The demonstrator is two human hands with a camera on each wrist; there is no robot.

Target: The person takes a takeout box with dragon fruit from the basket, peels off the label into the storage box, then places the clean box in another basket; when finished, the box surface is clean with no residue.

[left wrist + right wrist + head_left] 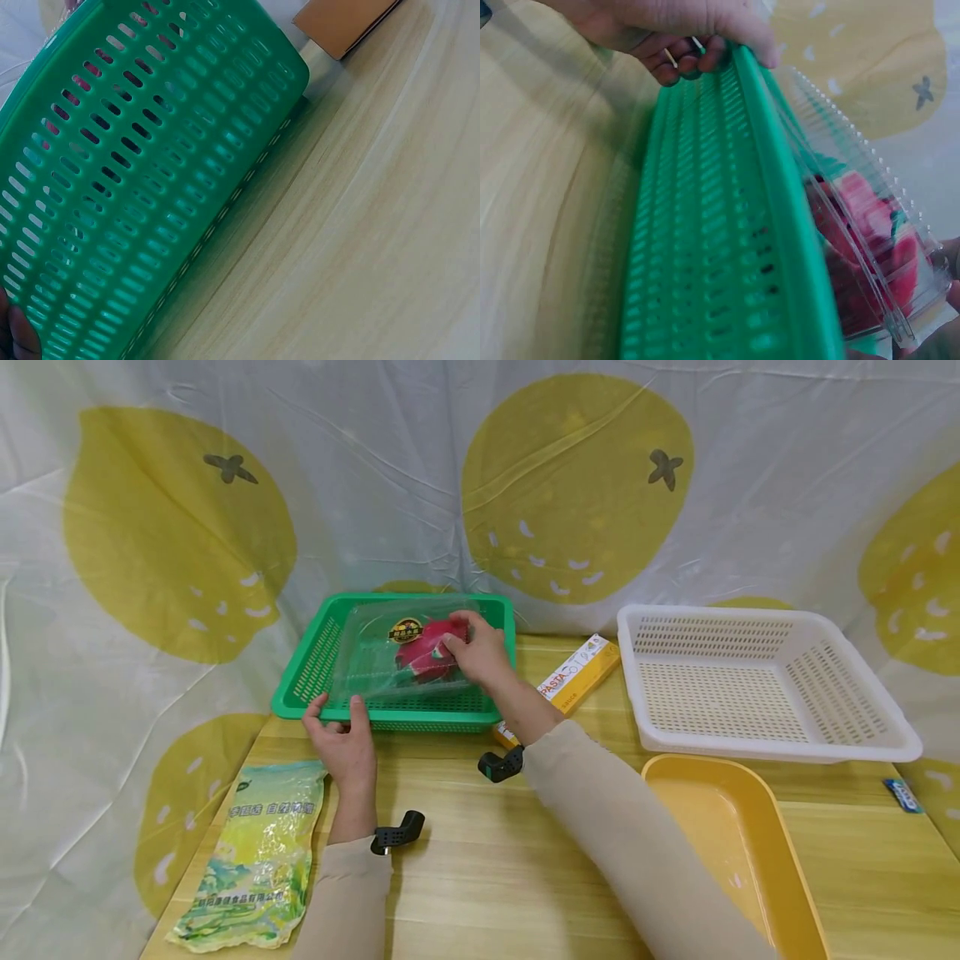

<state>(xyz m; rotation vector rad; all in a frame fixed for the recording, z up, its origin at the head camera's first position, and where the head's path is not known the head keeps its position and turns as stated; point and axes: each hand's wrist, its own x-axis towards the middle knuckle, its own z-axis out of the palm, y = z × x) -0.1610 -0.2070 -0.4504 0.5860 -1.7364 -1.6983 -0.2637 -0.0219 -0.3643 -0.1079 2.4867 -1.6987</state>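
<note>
My left hand [345,747] grips the front rim of a green slotted plastic basket [420,717] near its left corner. In the right wrist view its thumb lies over the rim, fingers curled below. A clear plastic box [360,652] with a round black-and-gold label sits tilted in the basket, its near edge by the front rim. Through the clear plastic shows a pinkish-red item [855,202] with white and green patches, its kind unclear. My right hand [483,652] holds the box's right end, thumb and fingers at its edge; part of the item is hidden behind it.
Right of the basket lies a yellow-and-white pasta box [581,672]. Farther right stand a white slotted basket [757,748] and a yellow-orange tray [780,835]. A green-yellow food bag [255,860] lies at left, a small blue packet [903,795] at far right. Lemon-print cloth hangs behind the table.
</note>
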